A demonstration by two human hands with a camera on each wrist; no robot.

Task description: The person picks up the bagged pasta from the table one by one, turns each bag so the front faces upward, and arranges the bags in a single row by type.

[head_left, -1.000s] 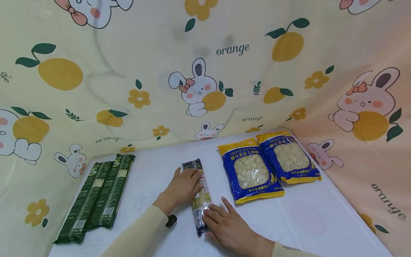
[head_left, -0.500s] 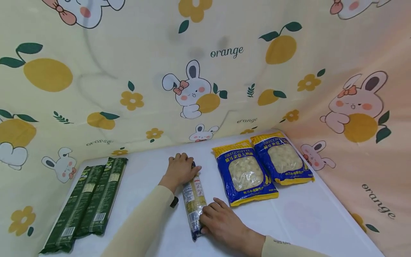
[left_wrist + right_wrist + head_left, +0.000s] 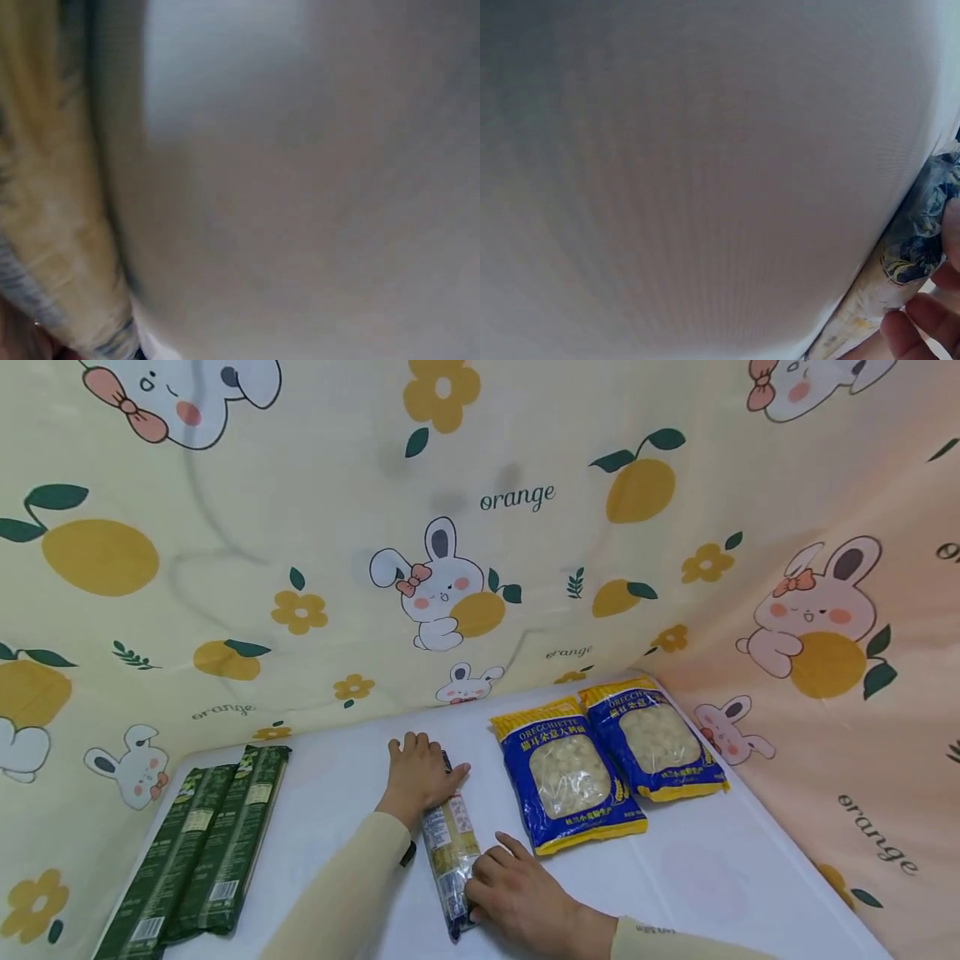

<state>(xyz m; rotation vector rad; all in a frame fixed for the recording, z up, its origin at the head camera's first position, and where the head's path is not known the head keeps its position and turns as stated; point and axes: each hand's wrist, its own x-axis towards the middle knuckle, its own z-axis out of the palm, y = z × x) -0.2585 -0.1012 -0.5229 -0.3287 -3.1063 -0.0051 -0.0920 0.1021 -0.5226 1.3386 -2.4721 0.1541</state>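
A long, slim noodle pack (image 3: 450,839), clear with yellowish contents and dark blue ends, lies lengthwise in front of me on the white table. My left hand (image 3: 418,777) grips its far end from above, thumb on the right side, and covers most of that end. At the near end my right hand (image 3: 521,893) holds the right edge with curled fingers. In the right wrist view, fingers (image 3: 930,319) pinch the crinkled blue end of the noodle pack (image 3: 907,240). The left wrist view has the noodle pack (image 3: 60,210) blurred along its left side.
Two long dark green packets (image 3: 232,843) lie side by side at the left of the table (image 3: 322,810). Two blue and yellow orecchiette bags (image 3: 570,777) lie at the back right, one slightly overlapping the other. A printed curtain (image 3: 337,568) hangs behind and along the sides.
My left hand has shifted from lying over the pack to its far end, with the thumb at the right side. The right fingers have curled closer onto the near end. The head view has shifted slightly.
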